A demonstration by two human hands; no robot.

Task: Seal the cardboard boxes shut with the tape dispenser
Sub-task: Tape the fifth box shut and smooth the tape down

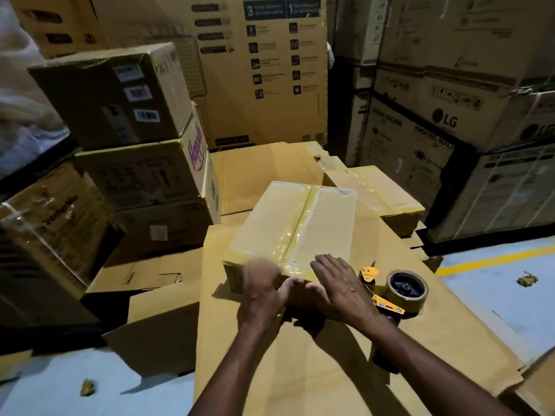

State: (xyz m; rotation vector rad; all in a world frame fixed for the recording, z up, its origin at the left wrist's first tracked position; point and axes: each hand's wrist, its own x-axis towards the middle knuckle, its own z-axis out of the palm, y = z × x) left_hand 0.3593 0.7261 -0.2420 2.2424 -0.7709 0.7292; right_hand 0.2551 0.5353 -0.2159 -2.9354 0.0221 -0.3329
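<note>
Two bare forearms reach in from 6 o'clock across a sheet of flattened cardboard (300,370) that serves as a worktop. Both hands lie spread and flat on the near end of a small cardboard box (294,226) at the centre of the head view. The left hand (264,288) presses the box's near left corner, its fingers blurred, and grips nothing. The right hand (338,285) rests open, palm down, on the near right edge, its thumb tip close to the left thumb. A strip of clear tape (301,217) runs down the box's top seam from 12 o'clock to the near edge, where it wrinkles between the two hands. The tape dispenser (393,291) lies on the cardboard at 3 o'clock of the right hand, just beside it and touched by neither hand; its yellow frame and roll of tape are visible. A second taped box (378,196) sits at 1 o'clock behind the first. Stacked cartons (132,139) stand at 10 o'clock, and large washing-machine cartons (450,115) rise at 2 o'clock. Pale floor (510,280) with a yellow line shows at 3 o'clock.
</note>
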